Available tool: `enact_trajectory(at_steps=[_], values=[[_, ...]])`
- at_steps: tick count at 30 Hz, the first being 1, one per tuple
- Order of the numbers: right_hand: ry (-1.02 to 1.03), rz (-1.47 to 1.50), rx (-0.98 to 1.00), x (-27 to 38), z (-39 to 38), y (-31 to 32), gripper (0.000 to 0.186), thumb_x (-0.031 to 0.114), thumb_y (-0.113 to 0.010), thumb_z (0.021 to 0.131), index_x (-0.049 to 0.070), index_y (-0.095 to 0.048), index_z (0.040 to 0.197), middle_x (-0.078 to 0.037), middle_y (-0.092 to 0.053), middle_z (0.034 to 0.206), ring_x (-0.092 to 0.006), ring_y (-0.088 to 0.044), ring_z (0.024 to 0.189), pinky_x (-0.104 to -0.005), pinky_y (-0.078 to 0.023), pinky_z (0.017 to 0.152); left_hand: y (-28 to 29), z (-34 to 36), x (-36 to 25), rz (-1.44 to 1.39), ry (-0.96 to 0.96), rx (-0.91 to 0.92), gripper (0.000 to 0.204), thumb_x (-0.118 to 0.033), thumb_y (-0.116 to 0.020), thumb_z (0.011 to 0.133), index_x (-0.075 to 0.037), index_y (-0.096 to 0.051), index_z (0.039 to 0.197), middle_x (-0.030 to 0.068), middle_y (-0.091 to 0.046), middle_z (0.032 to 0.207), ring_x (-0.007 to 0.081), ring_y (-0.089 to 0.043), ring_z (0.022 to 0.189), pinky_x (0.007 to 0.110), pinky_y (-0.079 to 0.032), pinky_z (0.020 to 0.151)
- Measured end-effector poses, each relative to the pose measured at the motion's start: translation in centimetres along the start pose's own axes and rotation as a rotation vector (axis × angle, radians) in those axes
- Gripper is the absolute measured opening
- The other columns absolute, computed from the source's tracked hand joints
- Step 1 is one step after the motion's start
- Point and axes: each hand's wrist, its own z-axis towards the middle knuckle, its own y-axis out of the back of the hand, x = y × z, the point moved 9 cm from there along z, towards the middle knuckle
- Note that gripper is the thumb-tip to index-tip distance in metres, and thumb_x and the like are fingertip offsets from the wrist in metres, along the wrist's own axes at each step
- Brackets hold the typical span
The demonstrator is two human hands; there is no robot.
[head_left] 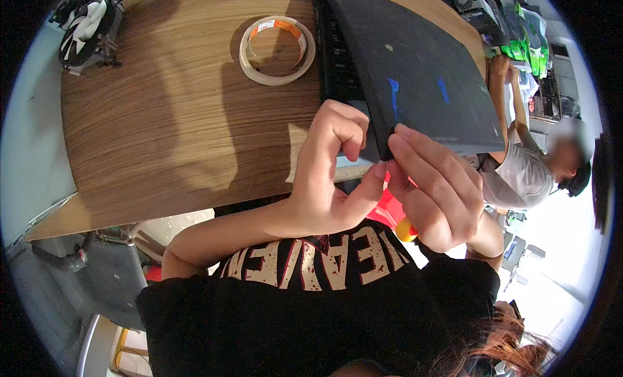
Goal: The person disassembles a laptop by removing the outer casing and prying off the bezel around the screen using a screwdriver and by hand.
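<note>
A black laptop [422, 65] lies on the wooden table, its lid raised a little over the keyboard [337, 59]. Two blue marks show on the lid's outer face. My right hand [441, 189] pinches the lid's near corner, fingertips on the outer face and thumb at the edge. At the same corner is my left hand [331, 163], its fingers bent by the gap and its thumb reaching to the lid's edge. A round yellow end with red on it [407, 230] shows under my right hand; whether the hand holds it, I cannot tell.
A roll of tape [277, 50] lies left of the laptop. At the far left stands a black fan with white blades [87, 23]. A person in a grey shirt [519, 176] works at the right, near green packages [527, 43]. A dark chair [91, 279] is at lower left.
</note>
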Motion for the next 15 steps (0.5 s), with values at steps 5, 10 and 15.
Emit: enact_trajectory(at_steps=[5, 10, 15], values=[[0.024, 0.018, -0.019, 0.0, -0.5, -0.2, 0.016, 0.007, -0.053, 0.087, 0.005, -0.041, 0.077, -0.026, -0.068, 0.091, -0.0382, -0.071, 0.083, -0.0425, -0.064, 0.066, -0.5, -0.5, 1.6, -0.229, 0.237, -0.145, 0.037, 0.004, -0.062, 0.078, -0.003, -0.035, 0.102, 0.0134, -0.044, 0.103, 0.0179, -0.046, 0.099, 0.034, -0.046, 0.089], [0.005, 0.049, 0.069, -0.1, 0.0, -1.0, 0.035, -0.002, -0.070, 0.078, 0.000, -0.036, 0.075, -0.034, -0.065, 0.098, -0.0464, -0.069, 0.093, -0.0485, -0.064, 0.068, -1.5, -1.8, 2.5, -0.629, 0.525, -0.018, 0.049, 0.017, -0.050, 0.082, -0.008, -0.022, 0.113, 0.0155, -0.052, 0.109, 0.0148, -0.060, 0.097, 0.027, -0.052, 0.083], [0.000, 0.046, 0.204, 0.0, 0.4, -2.1, 0.028, 0.000, -0.060, 0.084, 0.003, -0.033, 0.077, -0.036, -0.064, 0.101, -0.0505, -0.066, 0.096, -0.0541, -0.063, 0.071, -1.4, -1.8, 2.2, -0.746, 0.590, -0.045, 0.048, 0.017, -0.051, 0.081, -0.011, -0.021, 0.106, 0.0152, -0.053, 0.105, 0.0137, -0.061, 0.096, 0.026, -0.052, 0.080]])
